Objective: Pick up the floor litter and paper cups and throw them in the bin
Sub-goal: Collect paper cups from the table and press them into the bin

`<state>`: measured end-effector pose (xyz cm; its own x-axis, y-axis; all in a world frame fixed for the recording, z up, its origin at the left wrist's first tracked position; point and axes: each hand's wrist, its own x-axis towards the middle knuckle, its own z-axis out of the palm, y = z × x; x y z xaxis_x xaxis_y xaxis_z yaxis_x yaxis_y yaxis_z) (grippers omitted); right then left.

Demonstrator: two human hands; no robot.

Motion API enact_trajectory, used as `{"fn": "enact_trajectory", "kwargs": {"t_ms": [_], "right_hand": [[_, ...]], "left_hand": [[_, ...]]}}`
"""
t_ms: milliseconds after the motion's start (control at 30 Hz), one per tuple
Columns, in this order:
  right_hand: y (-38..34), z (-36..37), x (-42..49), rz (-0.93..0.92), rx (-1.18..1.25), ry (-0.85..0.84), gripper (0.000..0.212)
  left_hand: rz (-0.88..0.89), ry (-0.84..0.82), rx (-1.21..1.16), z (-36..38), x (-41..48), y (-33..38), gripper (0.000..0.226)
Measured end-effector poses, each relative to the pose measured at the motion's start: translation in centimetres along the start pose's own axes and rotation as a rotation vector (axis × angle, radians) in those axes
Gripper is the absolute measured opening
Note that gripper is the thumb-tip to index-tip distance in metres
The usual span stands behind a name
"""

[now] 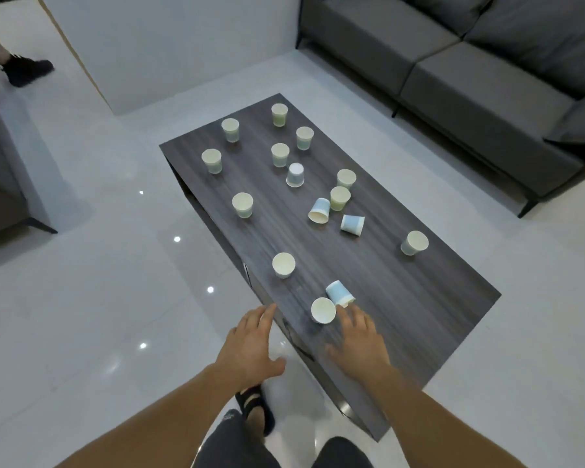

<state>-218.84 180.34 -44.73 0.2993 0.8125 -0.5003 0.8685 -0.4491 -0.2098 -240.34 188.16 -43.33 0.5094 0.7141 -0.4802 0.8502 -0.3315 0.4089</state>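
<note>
Paper cups (pixel 283 265) stand scattered across the dark desk (pixel 419 298), most upright, a few tipped on their sides. Our right hand (pixel 358 339) reaches with fingers spread, holding nothing, just beside the nearest cup (pixel 323 310) and the tipped blue cup (pixel 340 293). Our left hand (pixel 250 346) hovers open at the desk's edge. We judge the cups light, thin-walled and easily crushed or toppled, so a gentle grip around the side wall suits.
</note>
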Motion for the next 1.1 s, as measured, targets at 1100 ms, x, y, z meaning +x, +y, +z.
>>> {"fn": "enact_trajectory", "kwargs": {"t_ms": [1100], "right_hand": [[5.1,5.7,17.1,-0.013,0.392,0.188,0.074]], "left_hand": [[-0.081,-0.023,-0.304,8.1,16.0,-1.6,0.077]]}}
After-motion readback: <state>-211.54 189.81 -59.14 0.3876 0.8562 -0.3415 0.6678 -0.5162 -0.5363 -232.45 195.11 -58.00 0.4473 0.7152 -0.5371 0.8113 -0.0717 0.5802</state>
